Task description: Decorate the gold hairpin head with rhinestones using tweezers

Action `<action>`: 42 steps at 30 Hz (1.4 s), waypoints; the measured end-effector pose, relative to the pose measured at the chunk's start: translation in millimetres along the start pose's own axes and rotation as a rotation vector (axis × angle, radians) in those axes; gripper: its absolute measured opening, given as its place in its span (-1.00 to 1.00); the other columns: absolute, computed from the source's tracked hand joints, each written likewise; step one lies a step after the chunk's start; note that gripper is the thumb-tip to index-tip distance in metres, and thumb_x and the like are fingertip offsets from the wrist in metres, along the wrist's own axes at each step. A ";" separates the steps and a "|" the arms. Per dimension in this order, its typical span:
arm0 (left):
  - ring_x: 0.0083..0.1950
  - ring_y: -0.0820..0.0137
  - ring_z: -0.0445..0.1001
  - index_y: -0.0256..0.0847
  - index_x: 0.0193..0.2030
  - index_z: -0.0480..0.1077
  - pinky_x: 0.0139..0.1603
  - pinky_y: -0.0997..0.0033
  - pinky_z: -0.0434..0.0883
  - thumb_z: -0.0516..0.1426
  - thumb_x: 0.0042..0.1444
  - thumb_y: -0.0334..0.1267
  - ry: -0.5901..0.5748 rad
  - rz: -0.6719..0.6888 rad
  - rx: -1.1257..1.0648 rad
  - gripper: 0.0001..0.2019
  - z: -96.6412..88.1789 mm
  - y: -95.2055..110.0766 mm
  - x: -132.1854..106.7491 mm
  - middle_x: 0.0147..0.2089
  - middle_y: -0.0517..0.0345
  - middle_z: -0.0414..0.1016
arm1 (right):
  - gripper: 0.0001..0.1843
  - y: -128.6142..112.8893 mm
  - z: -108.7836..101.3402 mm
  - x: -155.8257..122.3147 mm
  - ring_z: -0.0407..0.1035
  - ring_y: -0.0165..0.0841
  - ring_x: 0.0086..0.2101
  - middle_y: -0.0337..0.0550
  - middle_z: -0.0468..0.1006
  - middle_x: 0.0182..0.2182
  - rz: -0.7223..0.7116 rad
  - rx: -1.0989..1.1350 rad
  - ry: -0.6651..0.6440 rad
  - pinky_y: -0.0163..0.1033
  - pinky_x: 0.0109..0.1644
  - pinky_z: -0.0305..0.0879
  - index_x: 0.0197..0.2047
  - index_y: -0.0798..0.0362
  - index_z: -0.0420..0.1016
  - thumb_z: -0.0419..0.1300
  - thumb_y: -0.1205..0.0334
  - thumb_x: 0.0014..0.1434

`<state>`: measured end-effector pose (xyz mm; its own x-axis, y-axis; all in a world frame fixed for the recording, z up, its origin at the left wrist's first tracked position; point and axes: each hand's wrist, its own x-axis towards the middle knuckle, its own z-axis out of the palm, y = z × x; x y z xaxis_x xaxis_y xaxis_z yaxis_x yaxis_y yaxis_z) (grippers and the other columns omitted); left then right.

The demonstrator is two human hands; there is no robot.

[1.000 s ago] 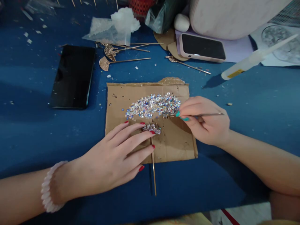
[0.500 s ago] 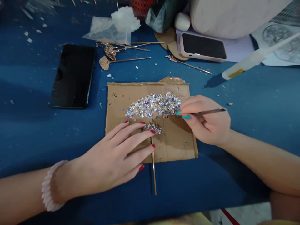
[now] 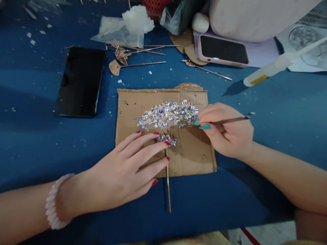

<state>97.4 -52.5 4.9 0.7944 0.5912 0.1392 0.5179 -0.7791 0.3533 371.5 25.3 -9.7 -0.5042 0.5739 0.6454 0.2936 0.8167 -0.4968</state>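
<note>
Gold-coloured stick ornament (image 3: 168, 139) with plain thin shaft and head crusted in small, glinting, silvery stones, partly hidden by fingertips. Lying on brown cardboard (image 3: 191, 154), shaft overhanging near edge above blue counter (image 3: 199, 204). Just beyond: heap of loose gems (image 3: 167, 114), silver and blue. Left hand (image 3: 127, 166) palm down, reaching in from left, fingers spread loosely, tips at ornament's head and shaft. Right hand (image 3: 227, 131) beside heap, fingers pinched around slim dark tool (image 3: 233, 120) angled down toward gems.
</note>
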 end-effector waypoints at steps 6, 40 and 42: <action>0.43 0.09 0.12 -0.16 0.20 0.32 0.39 -0.05 0.16 0.00 0.37 -0.32 0.001 0.005 0.007 -0.69 0.2 -0.1 0.4 0.35 0.02 0.27 | -0.85 -3.4 -4.6 2.1 0.50 -0.29 -0.32 -0.11 0.55 -0.39 0.009 -0.007 -0.037 -0.15 -0.22 0.51 -0.18 -0.01 0.46 0.09 0.38 0.32; 0.40 0.05 0.16 -0.19 0.19 0.34 0.38 -0.10 0.20 0.03 0.35 -0.33 0.028 0.034 0.008 -0.70 1.1 -1.5 0.6 0.31 -0.05 0.31 | -0.80 -8.5 -6.7 1.5 0.42 -0.33 -0.39 -0.13 0.55 -0.38 -0.216 -0.243 -0.143 -0.19 -0.31 0.40 -0.22 0.04 0.42 0.11 0.52 0.19; 0.40 0.04 0.16 -0.20 0.19 0.34 0.38 -0.12 0.21 0.04 0.33 -0.35 0.028 0.036 0.010 -0.69 0.9 -1.7 0.6 0.31 -0.06 0.32 | -0.79 -8.1 -6.8 1.2 0.41 -0.32 -0.40 -0.11 0.56 -0.38 -0.211 -0.225 -0.129 -0.17 -0.33 0.41 -0.22 0.02 0.42 0.12 0.52 0.18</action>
<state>97.3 -51.1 3.6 0.8035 0.5684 0.1770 0.4926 -0.8016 0.3387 374.1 19.8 -1.0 -0.6672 0.3896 0.6349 0.3360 0.9181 -0.2103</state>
